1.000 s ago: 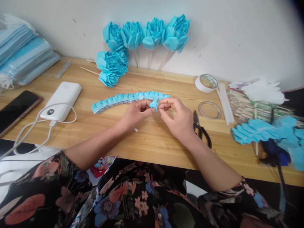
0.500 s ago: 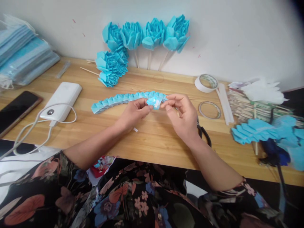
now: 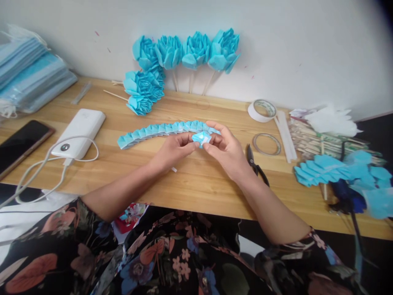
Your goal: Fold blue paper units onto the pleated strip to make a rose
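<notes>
My left hand [image 3: 173, 149] and my right hand [image 3: 225, 149] meet over the middle of the wooden table [image 3: 196, 184]. Both pinch one small folded blue paper piece [image 3: 201, 137] with a pale strip on it. Just behind the hands a long curved row of folded blue paper pieces [image 3: 153, 131] lies flat on the table. A tiny white scrap [image 3: 174, 169] rests below my left hand.
Blue paper flowers on sticks [image 3: 184, 53] lean on the wall. Black scissors [image 3: 254, 166], a tape roll [image 3: 262, 110] and a thin ring [image 3: 266, 143] lie right. A power bank [image 3: 80, 131] with cable, a phone [image 3: 21, 143] and stacked packets [image 3: 30, 78] are left; more blue paper [image 3: 325, 170] far right.
My right hand has come back to the blue piece and closed on it beside the left fingers. The view has shifted slightly down.
</notes>
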A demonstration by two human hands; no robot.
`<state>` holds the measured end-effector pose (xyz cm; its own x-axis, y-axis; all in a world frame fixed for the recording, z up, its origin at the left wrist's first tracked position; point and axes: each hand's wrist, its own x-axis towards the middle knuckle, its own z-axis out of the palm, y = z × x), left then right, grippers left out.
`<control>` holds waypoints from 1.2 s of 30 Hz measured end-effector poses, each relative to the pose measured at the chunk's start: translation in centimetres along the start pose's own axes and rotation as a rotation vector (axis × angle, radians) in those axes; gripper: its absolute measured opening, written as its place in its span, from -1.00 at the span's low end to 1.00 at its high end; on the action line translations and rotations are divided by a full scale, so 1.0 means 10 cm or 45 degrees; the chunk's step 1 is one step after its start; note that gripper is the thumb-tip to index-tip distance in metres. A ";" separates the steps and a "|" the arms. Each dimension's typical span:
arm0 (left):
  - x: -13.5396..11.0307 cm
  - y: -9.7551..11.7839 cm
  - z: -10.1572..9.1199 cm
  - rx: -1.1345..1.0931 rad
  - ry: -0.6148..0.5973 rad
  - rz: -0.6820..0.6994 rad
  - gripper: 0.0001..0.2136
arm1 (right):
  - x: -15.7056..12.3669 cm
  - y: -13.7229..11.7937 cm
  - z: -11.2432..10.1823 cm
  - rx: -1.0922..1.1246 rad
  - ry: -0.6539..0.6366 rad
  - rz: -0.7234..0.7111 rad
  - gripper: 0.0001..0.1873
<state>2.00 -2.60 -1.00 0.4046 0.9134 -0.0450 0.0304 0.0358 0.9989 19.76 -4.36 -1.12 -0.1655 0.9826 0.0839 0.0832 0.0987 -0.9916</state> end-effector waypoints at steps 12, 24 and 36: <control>0.00 -0.02 -0.01 -0.072 0.004 0.039 -0.72 | -0.01 -0.02 0.03 -0.017 -0.013 0.001 -0.50; -0.02 0.00 -0.01 0.007 0.015 0.002 -0.80 | 0.02 -0.05 -0.11 -0.070 0.019 -0.027 -0.55; 0.00 0.00 -0.02 -0.075 0.046 0.023 -0.66 | 0.03 -0.02 -0.07 -0.082 0.069 -0.064 -0.53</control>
<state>1.77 -2.52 -1.00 0.3712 0.9281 -0.0273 -0.0307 0.0417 0.9987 20.42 -3.94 -0.84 -0.1176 0.9831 0.1400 0.1395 0.1560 -0.9779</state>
